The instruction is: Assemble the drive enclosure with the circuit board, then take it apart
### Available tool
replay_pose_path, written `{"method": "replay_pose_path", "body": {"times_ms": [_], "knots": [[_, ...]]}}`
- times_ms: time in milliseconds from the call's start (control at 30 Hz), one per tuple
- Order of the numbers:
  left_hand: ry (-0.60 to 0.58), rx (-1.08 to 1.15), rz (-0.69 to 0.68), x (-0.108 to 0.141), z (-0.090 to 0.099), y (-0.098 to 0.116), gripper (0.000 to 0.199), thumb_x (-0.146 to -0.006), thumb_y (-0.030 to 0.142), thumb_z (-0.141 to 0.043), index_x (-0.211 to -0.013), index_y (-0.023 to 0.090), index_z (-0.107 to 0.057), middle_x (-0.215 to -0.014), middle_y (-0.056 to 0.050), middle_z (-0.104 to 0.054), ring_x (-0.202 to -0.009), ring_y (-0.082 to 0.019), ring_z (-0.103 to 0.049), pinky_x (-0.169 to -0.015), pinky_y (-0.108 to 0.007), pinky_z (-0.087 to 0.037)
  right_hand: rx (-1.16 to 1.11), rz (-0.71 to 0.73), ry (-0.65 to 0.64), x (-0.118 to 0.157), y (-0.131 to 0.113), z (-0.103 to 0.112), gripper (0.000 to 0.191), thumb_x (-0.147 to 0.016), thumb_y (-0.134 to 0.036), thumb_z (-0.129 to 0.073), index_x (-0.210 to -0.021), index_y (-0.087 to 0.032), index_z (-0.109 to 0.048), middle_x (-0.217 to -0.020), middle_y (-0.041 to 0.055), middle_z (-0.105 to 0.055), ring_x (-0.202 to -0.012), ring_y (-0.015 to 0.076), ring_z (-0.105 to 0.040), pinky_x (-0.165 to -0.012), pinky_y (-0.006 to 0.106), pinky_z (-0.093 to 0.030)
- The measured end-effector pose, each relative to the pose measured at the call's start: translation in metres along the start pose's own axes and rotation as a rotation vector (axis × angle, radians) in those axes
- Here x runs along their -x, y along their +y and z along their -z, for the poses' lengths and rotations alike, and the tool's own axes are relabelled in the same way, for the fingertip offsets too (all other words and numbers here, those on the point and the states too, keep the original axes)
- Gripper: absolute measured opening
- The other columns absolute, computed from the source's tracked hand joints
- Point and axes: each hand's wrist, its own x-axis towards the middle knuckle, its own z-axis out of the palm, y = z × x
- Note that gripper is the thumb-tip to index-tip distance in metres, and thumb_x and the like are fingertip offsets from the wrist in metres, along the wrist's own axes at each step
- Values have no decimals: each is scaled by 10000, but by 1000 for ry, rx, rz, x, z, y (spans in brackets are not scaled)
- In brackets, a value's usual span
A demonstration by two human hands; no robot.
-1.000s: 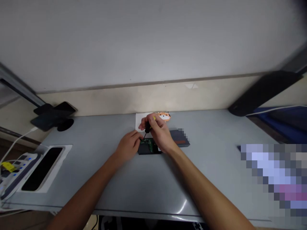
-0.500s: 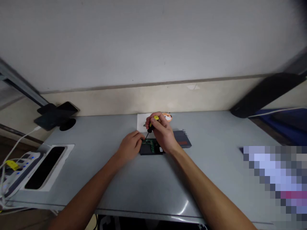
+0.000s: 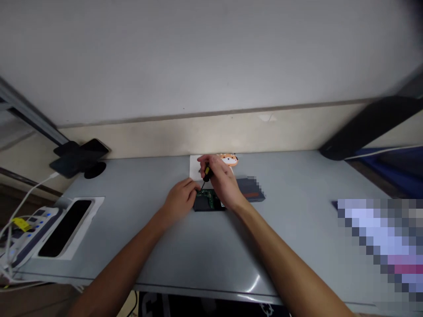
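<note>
In the middle of the grey table lies a flat, opened black electronic device [image 3: 202, 204] with a green circuit board showing. My right hand [image 3: 225, 182] is closed round a yellow-and-black screwdriver [image 3: 207, 172]. The screwdriver slants down, its tip at the board's upper left corner; exact contact is too small to make out. Fingers together, my left hand [image 3: 180, 197] grips the device's left edge near the tip. My right hand covers part of the device's right end.
Behind my right hand are a dark grey box [image 3: 253, 193], a white sheet [image 3: 194, 166] and an orange-and-white animal-face card [image 3: 229, 159]. At left are a phone [image 3: 66, 229], a power strip [image 3: 36, 237] and a black stand [image 3: 94, 169]. A dark cylinder [image 3: 357, 130] stands right.
My right hand's fingers have shifted on the screwdriver handle, its yellow end now hidden. The whole view has moved slightly. My left hand remains at the device's edge.
</note>
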Motion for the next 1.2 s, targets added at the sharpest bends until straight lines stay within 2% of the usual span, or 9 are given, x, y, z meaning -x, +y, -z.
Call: {"method": "replay_pose_path", "body": {"times_ms": [167,333,433,533,633,767,967,1100,1200], "knots": [[17,-9,3,0,0,0,243,-951,88,-439,-979,216,-644,-997,-32,-650,-951,-191,-622,-885,-327,-498,-86,-8,-5,3,-1,2,326,-957,-539,-626,-826,-250,-548,-827,-5,-596,-756,150,-554,-725,304,-434],[-1,4,1,0,0,0,252,-960,95,-428,-999,213,-647,-1014,-38,-652,-958,-191,-624,-895,-329,-500,-145,-20,9,-1,-2,3,392,-963,-637,-541,-856,-260,-540,-644,-50,-423,-583,137,-391,-583,297,-334],[-5,-2,-1,1,0,0,255,-964,95,-420,-1009,211,-642,-1013,-40,-644,-959,-192,-618,-902,-335,-499,-209,-61,-7,-2,-3,4,450,-1014,-629,-427,-1008,-245,-662,-734,-12,-495,-652,143,-457,-644,310,-387],[-3,-5,-8,1,0,0,252,-963,92,-423,-1013,214,-638,-1006,-36,-637,-964,-191,-617,-913,-337,-498,-143,-61,-35,-1,-5,6,326,-978,-543,-581,-987,-234,-686,-811,9,-583,-744,149,-549,-704,307,-432],[4,-2,-10,1,0,0,254,-968,97,-423,-1017,218,-640,-1017,-35,-638,-979,-192,-617,-930,-341,-497,-130,-52,4,1,-6,4,290,-888,-486,-734,-883,-246,-569,-894,5,-654,-814,157,-626,-745,309,-475],[6,1,-2,1,0,2,264,-959,91,-425,-1032,217,-645,-1027,-38,-647,-981,-194,-624,-931,-344,-499,-112,-36,64,-1,-3,2,372,-893,-512,-720,-866,-272,-438,-674,-68,-531,-574,119,-488,-579,274,-401],[6,17,-1,2,0,0,254,-969,95,-413,-986,219,-634,-990,-30,-642,-936,-183,-614,-878,-316,-492,-247,-69,1,-4,-5,8,378,-996,-584,-491,-1015,-244,-654,-725,-6,-484,-659,156,-478,-652,319,-427],[-2,14,-7,1,0,0,257,-960,88,-406,-987,214,-628,-1000,-30,-636,-945,-183,-611,-892,-320,-485,-325,-118,-5,-3,-8,14,246,-906,-448,-693,-833,-226,-618,-883,22,-595,-785,160,-577,-750,323,-468],[-5,12,-6,1,1,1,254,-957,90,-406,-977,213,-627,-1006,-32,-639,-947,-183,-616,-894,-323,-486,-316,-131,28,-3,-7,15,337,-842,-438,-782,-798,-244,-511,-821,-8,-612,-742,153,-587,-714,314,-466]]}}
